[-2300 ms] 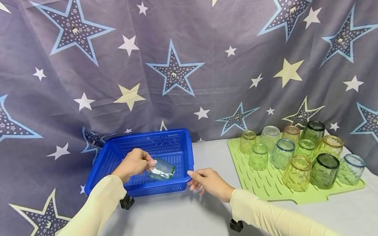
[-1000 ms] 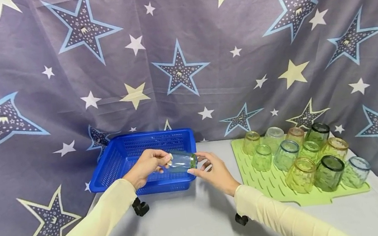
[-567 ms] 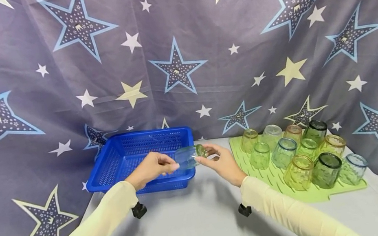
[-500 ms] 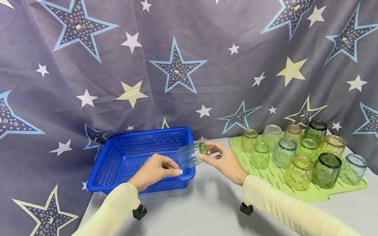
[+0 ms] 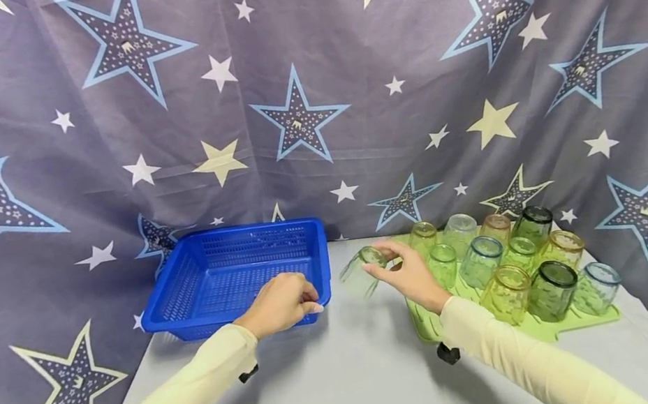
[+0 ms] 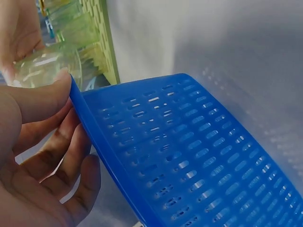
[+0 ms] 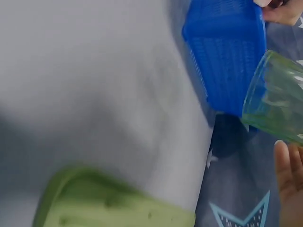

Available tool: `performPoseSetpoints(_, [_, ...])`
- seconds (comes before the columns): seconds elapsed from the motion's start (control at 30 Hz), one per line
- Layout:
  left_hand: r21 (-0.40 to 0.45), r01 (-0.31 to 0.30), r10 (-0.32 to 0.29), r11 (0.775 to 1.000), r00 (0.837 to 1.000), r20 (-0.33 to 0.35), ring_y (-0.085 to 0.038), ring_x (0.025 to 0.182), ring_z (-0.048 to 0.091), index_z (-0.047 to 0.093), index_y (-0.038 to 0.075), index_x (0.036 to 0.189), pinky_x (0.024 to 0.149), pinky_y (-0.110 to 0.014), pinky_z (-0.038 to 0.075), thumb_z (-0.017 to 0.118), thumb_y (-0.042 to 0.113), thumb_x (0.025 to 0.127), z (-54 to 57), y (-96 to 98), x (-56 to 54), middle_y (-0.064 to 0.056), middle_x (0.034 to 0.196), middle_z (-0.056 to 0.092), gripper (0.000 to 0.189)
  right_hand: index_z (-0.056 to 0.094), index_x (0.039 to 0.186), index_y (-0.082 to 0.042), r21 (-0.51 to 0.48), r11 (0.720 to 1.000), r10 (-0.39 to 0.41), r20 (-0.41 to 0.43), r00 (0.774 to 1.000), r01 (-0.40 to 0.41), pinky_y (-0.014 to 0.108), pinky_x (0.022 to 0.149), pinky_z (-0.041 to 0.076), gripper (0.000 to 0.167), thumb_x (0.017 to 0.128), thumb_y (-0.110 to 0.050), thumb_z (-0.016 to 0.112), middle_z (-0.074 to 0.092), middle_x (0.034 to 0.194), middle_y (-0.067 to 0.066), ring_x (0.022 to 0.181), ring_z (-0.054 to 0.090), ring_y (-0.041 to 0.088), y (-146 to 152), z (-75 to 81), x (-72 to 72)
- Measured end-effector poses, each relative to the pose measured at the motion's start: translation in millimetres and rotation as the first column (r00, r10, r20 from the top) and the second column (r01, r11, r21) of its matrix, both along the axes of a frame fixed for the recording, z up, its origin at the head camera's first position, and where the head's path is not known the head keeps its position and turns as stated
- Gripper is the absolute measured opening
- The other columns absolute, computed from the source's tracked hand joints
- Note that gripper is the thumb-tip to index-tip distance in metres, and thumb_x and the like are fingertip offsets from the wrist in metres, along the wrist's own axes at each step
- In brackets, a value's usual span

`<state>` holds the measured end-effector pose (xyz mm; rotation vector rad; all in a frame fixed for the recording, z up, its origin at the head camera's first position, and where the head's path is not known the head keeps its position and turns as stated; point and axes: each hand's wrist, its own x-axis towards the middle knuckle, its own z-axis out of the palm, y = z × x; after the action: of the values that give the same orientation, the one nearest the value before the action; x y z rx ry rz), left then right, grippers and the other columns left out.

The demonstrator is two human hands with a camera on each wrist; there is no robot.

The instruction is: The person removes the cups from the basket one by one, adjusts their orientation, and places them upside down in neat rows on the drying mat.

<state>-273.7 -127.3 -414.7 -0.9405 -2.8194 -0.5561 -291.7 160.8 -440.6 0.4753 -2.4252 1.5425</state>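
Observation:
My right hand pinches a pale green, see-through glass by its base end. The glass is tilted, its wide mouth towards the lower left, held in the air between the blue plastic basket and the green drying mat. At the basket's front right corner is my left hand. In the left wrist view its thumb lies on the blue rim with the other fingers curled behind, pinching the rim. The right wrist view shows the glass's open mouth and only part of the right hand.
On the mat, several upside-down glasses stand in rows, among them a yellow one, a dark one and a blue-rimmed one. Behind the pale tabletop hangs a grey curtain with stars.
The glass came up out of the basket in my left hand and passed to my right. The right hand carries it rightward, turning it mouth-down; the left lowered to the basket's corner.

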Motion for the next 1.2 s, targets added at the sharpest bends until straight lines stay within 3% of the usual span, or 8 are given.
performPoseSetpoints(0.27, [0.016, -0.028, 0.028, 0.999, 1.0, 0.008, -0.011, 0.082, 0.063, 0.08, 0.014, 0.09, 0.075, -0.035, 0.055, 0.085, 0.021, 0.088, 2.4, -1.5, 4.3, 0.008, 0.085, 0.066, 0.009, 0.064, 0.137, -0.011, 0.218, 0.976, -0.013, -0.014, 1.0, 0.016, 0.04, 0.085, 0.055, 0.059, 0.088, -0.039, 0.083, 0.063, 0.114, 0.006, 0.1, 0.061, 0.022, 43, 2.3, 13.3])
performPoseSetpoints(0.4, [0.021, -0.028, 0.028, 0.999, 1.0, -0.012, -0.01, 0.08, 0.063, 0.079, 0.015, 0.086, 0.074, -0.036, 0.056, 0.085, 0.02, 0.087, 4.8, -3.1, 2.9, 0.008, 0.084, 0.068, 0.008, 0.064, 0.136, -0.013, 0.294, 0.955, -0.03, -0.001, 1.0, 0.029, 0.045, 0.089, 0.053, 0.059, 0.088, -0.042, 0.082, 0.064, 0.117, 0.006, 0.105, 0.061, 0.024, 66, 3.7, 17.0])
performPoseSetpoints(0.63, [0.022, -0.017, 0.016, 1.0, 1.0, 0.027, -0.007, 0.077, 0.061, 0.079, 0.017, 0.085, 0.072, -0.034, 0.055, 0.085, 0.02, 0.088, 3.8, -2.9, 3.3, 0.009, 0.082, 0.067, 0.007, 0.064, 0.135, -0.008, 0.427, 0.904, -0.042, 0.029, 0.999, 0.026, 0.051, 0.09, 0.052, 0.061, 0.089, -0.045, 0.08, 0.066, 0.122, 0.009, 0.109, 0.061, 0.028, 104, 4.3, 27.5])
performPoseSetpoints(0.83, [0.033, -0.021, 0.019, 0.999, 0.998, 0.062, -0.007, 0.075, 0.061, 0.077, 0.016, 0.085, 0.071, -0.032, 0.055, 0.084, 0.019, 0.088, 4.8, -5.6, 2.6, 0.008, 0.083, 0.066, 0.008, 0.065, 0.13, -0.002, 0.494, 0.869, -0.011, -0.005, 1.0, 0.012, 0.053, 0.087, 0.053, 0.06, 0.088, -0.041, 0.082, 0.067, 0.118, 0.011, 0.104, 0.062, 0.029, 121, 7.7, 31.2])
performPoseSetpoints(1.07, [0.039, -0.021, 0.018, 0.999, 0.997, 0.072, -0.006, 0.075, 0.063, 0.078, 0.015, 0.086, 0.07, -0.032, 0.056, 0.084, 0.019, 0.089, 3.7, -6.7, 1.7, 0.007, 0.083, 0.068, 0.008, 0.067, 0.122, 0.003, 0.592, 0.806, 0.039, -0.045, 0.998, -0.005, 0.052, 0.086, 0.055, 0.054, 0.083, -0.03, 0.086, 0.068, 0.111, 0.013, 0.098, 0.064, 0.03, 131, -1.8, 29.5])
performPoseSetpoints(1.2, [0.042, -0.031, 0.028, 0.999, 0.996, 0.081, -0.007, 0.076, 0.062, 0.077, 0.015, 0.086, 0.071, -0.033, 0.056, 0.083, 0.019, 0.089, 3.3, -6.4, 2.5, 0.007, 0.083, 0.067, 0.008, 0.067, 0.122, 0.006, 0.615, 0.788, 0.054, -0.068, 0.996, -0.001, 0.053, 0.087, 0.055, 0.055, 0.083, -0.029, 0.085, 0.068, 0.112, 0.016, 0.1, 0.066, 0.034, 134, -4.6, 28.8])
